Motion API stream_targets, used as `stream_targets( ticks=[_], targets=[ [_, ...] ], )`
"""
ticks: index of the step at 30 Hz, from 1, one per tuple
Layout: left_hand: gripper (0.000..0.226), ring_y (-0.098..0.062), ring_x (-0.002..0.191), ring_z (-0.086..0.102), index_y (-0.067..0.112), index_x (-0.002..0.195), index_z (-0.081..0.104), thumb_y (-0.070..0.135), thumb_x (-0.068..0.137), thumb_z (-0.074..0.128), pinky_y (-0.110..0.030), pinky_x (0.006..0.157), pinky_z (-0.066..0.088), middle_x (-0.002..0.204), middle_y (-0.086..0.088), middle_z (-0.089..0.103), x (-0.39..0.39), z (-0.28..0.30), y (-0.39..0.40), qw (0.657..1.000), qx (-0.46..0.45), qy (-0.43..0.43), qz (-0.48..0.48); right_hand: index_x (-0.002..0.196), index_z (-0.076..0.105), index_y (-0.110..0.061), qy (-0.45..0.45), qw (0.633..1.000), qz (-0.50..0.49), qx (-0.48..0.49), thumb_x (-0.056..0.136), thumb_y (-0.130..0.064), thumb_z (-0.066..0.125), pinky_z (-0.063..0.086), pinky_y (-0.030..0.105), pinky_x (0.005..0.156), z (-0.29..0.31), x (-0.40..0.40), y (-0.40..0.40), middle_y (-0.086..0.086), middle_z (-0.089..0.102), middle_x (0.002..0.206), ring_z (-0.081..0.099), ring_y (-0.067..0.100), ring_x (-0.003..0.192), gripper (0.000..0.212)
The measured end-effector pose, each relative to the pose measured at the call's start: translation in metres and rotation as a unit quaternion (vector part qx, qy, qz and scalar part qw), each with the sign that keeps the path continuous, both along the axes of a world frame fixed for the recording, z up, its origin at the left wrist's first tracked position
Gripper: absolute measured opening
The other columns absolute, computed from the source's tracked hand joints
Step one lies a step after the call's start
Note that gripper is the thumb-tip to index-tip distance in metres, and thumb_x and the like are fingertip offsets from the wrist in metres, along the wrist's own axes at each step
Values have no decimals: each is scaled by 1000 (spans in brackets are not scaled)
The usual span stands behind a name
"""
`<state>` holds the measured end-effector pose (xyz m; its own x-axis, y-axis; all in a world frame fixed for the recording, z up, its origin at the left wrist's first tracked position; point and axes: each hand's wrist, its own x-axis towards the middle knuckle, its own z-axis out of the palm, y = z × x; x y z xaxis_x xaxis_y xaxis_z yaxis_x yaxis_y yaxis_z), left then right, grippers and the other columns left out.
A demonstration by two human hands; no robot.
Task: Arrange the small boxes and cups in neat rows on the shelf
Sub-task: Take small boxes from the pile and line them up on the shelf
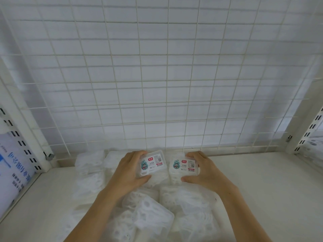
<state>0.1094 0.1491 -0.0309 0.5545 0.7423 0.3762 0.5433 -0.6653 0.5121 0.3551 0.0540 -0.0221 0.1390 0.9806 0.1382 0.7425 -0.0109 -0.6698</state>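
White wire mesh (157, 75) backs a pale shelf board (262, 189), where two small clear plastic boxes with printed labels are held side by side near the rear. The left-hand labelled box (151, 163) is gripped by the left hand (130, 173), fingers curled over its far edge and thumb under its near edge. The right-hand labelled box (183, 166) is clamped likewise by the right hand (203, 172). Blurred clear plastic packs (153, 213) are heaped beneath and towards 6 o'clock. At 9 o'clock a blue-and-white printed package (14, 165) is seen beyond a slotted white upright (22, 137)
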Motion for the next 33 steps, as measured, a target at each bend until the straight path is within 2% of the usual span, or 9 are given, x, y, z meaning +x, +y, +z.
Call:
stream_targets(
  ticks=[4,8,13,16,20,22,26,30,33],
  targets=[
    [68,-6,113,36,21,128,43,23,69,77,-24,99,30,118,14,40,-3,-1,1,1000,-10,-10,-6,126,42,-28,-60,997,-6,38,68,-37,77,34,16,92,6,-4,-1,-19,40,115,32,2,111,68],
    [67,-6,110,33,21,125,46,16,67,77,-31,101,32,118,14,37,-4,4,4,999,-4,-37,-20,129,41,-28,-108,990,-30,87,71,-36,76,31,14,91,23,-7,-12,-22,37,115,31,-1,109,69],
    [66,-1,102,36,33,123,44,33,62,68,-33,95,35,113,15,37,0,18,5,996,27,-52,-74,129,43,-30,-141,981,-57,119,70,-37,76,26,1,87,36,-9,-46,-26,36,115,29,-4,108,68],
    [64,-3,106,40,37,123,40,35,64,66,-31,94,37,112,18,37,11,35,-9,990,44,-54,-125,127,44,-30,-144,977,-89,131,69,-37,77,28,0,86,41,-8,-76,-24,37,117,31,-2,111,67],
    [63,2,112,37,40,122,41,34,63,64,-14,93,33,113,27,32,27,56,-44,980,31,-46,-190,128,46,-29,-169,965,-137,145,69,-43,74,33,8,86,45,2,-132,-26,38,116,37,-2,108,67],
    [63,5,113,37,42,121,38,38,63,64,-8,90,32,116,29,31,36,61,-67,972,26,-37,-229,126,47,-32,-168,960,-158,157,67,-50,67,35,9,84,43,7,-167,-30,39,113,38,-5,105,65],
    [63,11,113,35,39,122,40,50,62,56,-1,92,26,118,25,36,64,57,-123,955,24,-31,-294,122,46,-39,-157,952,-217,151,62,-55,60,34,9,82,29,16,-244,-31,39,113,37,-11,104,63],
    [64,9,110,40,29,120,48,48,61,59,-3,92,29,116,19,41,109,34,-186,937,-14,-38,-348,121,40,-47,-140,945,-273,114,61,-60,59,35,6,81,12,30,-328,-32,37,115,42,-3,104,64],
    [63,7,110,42,30,119,49,46,58,60,-6,90,35,115,24,39,146,13,-239,923,-58,-37,-380,117,36,-48,-121,937,-312,101,62,-53,67,32,2,81,5,38,-395,-39,32,115,36,-12,106,64]
  ],
)
